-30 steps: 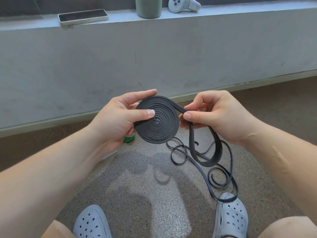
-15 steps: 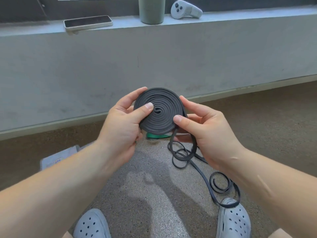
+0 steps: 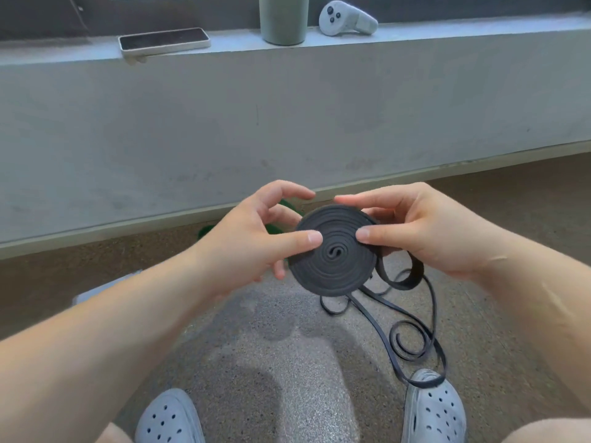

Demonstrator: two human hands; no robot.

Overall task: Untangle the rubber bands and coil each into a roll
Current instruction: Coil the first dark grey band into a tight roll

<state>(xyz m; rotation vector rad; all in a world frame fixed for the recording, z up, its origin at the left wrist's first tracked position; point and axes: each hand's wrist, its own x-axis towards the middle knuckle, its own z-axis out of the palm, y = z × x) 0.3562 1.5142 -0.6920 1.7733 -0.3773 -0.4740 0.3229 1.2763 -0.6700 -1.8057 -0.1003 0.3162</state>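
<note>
Black rubber band coil (image 3: 334, 251): flat spiral roll, face turned to the camera, held in the air at centre above the speckled floor (image 3: 256, 362).

Left hand (image 3: 252, 238): at the coil's left edge; thumb pressed flat on the face, other fingers curled round behind, forefinger lifted clear above the rim. Pinching the coil.

Right hand (image 3: 425, 228): at the coil's right edge; thumb on the face, forefinger laid along the top rim, remaining fingers behind. Gripping the coil too.

Loose tail (image 3: 412, 343): uncoiled length of the same band, hanging from the coil's lower right, looping and curling over the floor, far end touching the right clog.

Green item (image 3: 208, 231): on the floor beyond the left hand, mostly hidden; kind not discernible.

Pale perforated clogs (image 3: 171, 417): one near left, one near right, at the bottom edge.

Grey ledge (image 3: 447, 33), far: phone (image 3: 163, 41) lying flat at left, green cup (image 3: 283, 19) upright at middle, white controller (image 3: 347, 19) just right of the cup.
</note>
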